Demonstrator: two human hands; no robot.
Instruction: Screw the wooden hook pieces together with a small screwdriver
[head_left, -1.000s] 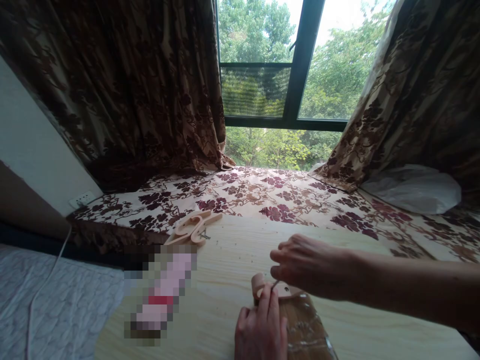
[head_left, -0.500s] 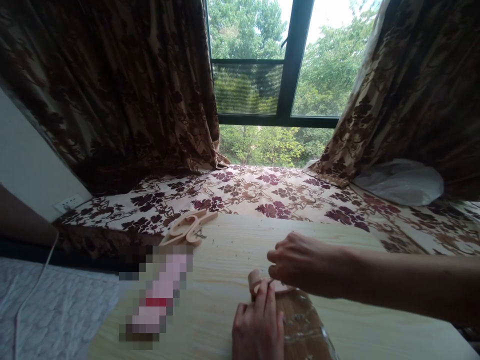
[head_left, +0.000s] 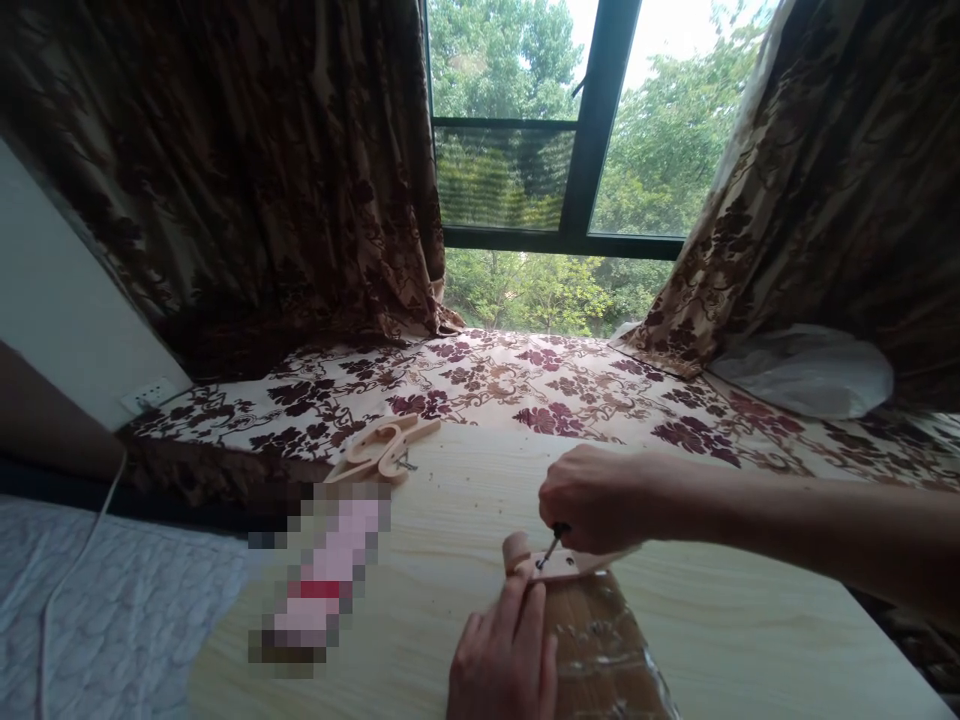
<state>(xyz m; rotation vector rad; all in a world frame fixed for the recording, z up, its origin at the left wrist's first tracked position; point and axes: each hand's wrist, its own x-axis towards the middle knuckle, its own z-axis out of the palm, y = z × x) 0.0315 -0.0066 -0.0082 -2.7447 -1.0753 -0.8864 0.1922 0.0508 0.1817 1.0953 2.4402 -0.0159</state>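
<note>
My right hand [head_left: 589, 498] is closed around the dark handle of a screwdriver [head_left: 553, 541], tilted with its tip down at a dark hole or screw in a beige curved piece [head_left: 556, 564]. A second dark hole shows to the right of the tip. The piece has a rounded end at the left and lies at the far edge of a brown, clear-taped package [head_left: 600, 645]. My left hand [head_left: 501, 650] rests against the package's left side, its forefinger and middle finger pressed on the piece beside the tip. Its thumb is hidden.
More beige curved pieces [head_left: 386, 450] lie at the pale wooden table's [head_left: 420, 560] far left, with small screws beside them. A blurred pink item [head_left: 334, 560] lies nearer. Beyond the table is a flower-patterned window seat [head_left: 510, 385]; a white plastic bag [head_left: 810, 372] lies at right.
My right hand has lifted and turned, and the screwdriver and both holes now show below it. My left hand has shifted slightly left. The view has moved a little.
</note>
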